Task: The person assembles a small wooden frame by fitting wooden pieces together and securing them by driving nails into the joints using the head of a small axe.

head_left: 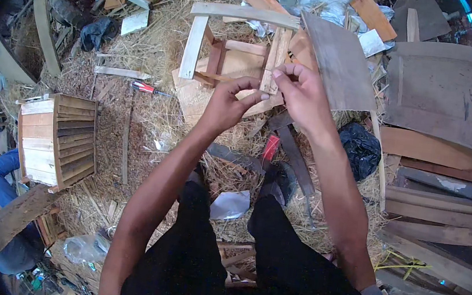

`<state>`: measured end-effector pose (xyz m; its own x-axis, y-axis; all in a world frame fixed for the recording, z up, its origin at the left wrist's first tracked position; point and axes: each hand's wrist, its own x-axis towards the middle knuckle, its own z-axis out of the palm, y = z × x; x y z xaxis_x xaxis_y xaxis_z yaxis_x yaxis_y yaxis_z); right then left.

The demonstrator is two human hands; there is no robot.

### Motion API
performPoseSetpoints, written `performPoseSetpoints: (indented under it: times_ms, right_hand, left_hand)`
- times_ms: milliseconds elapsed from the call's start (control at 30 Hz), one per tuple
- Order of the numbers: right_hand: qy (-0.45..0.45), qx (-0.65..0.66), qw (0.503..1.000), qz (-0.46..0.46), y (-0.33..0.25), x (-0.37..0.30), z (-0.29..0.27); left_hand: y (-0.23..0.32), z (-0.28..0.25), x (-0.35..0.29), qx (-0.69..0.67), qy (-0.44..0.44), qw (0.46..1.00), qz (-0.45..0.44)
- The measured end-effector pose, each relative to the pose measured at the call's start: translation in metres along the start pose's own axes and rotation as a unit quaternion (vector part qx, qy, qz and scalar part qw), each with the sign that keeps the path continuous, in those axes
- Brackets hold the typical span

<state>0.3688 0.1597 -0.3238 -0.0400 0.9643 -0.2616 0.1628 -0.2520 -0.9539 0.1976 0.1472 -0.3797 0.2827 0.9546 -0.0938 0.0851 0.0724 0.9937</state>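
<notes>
A small wooden frame [245, 13] of pale strips with reddish-brown inner bars lies in front of me on a flat wooden board [187, 92]. My left hand [230, 105] is at the near end of its right-hand strip [276, 59], thumb and fingers curled around that end. My right hand [302, 94] touches the same strip from the right, thumb and forefinger pressed together on it. Anything small between those right fingertips is too fine to make out. A red-handled screwdriver [144, 87] lies on the straw to the left.
A slatted wooden crate [42, 140] stands at left, near another person's blue-clad limb [4, 167]. Large brown panels [450, 84] and stacked planks [432, 213] fill the right side. A black plastic bag [359, 151], a red object [271, 147] and white paper [230, 205] lie nearer me.
</notes>
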Motion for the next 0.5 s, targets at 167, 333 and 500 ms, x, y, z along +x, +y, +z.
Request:
performPoseSetpoints:
  times_ms: [167,333,500]
  right_hand:
    - [-0.014,0.010,1.000,0.004,-0.004,0.003,-0.005]
    - [-0.030,0.011,0.999,0.002,-0.005,0.000,-0.007]
    - [-0.016,-0.018,0.999,-0.032,0.006,0.001,-0.008]
  left_hand:
    - [-0.020,-0.007,0.010,0.038,-0.036,0.997,0.053]
    - [-0.033,-0.012,0.012,0.074,-0.053,0.993,0.078]
    - [-0.034,-0.004,0.008,0.078,-0.034,0.995,0.060]
